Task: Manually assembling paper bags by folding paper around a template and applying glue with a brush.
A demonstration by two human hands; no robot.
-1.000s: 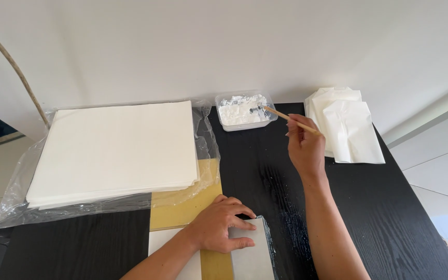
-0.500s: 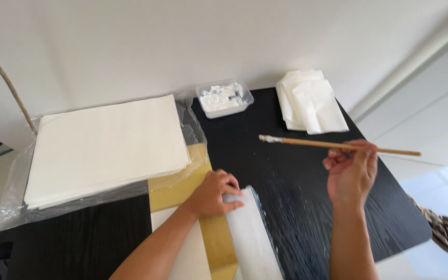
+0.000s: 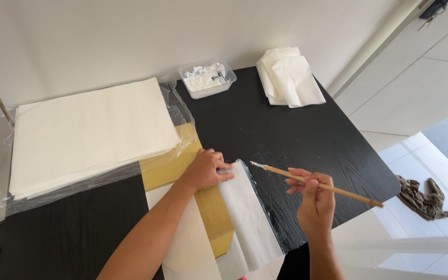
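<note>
- Stack of white paper sheets (image 3: pixel 92 132): lies at the far left of the black table (image 3: pixel 281 129), resting on a crumpled clear plastic wrapper (image 3: pixel 175 106) that shows along its right and front edges.
- Gold sheet (image 3: pixel 211 205): partly tucked under the stack, running toward the near table edge, with a white sheet (image 3: pixel 182 243) lying just beside it on the left.
- Left hand (image 3: pixel 206 170): laid flat, fingers spread and pressing on the upper end of a folded white paper strip (image 3: pixel 247 218), which lies along the right edge of the gold sheet.
- Clear plastic tub (image 3: pixel 207 79): at the far table edge by the wall, holding a white paste.
- Right hand (image 3: pixel 315 199): fingers pinched around a thin wooden-handled brush (image 3: pixel 317 184), whose tip points left, near the strip's upper corner, above the table.
- Folded white tissues (image 3: pixel 289 77): piled at the far right corner, well apart from the tub.
- Brown rag (image 3: pixel 421 192): on the tiled floor, right of the table.
</note>
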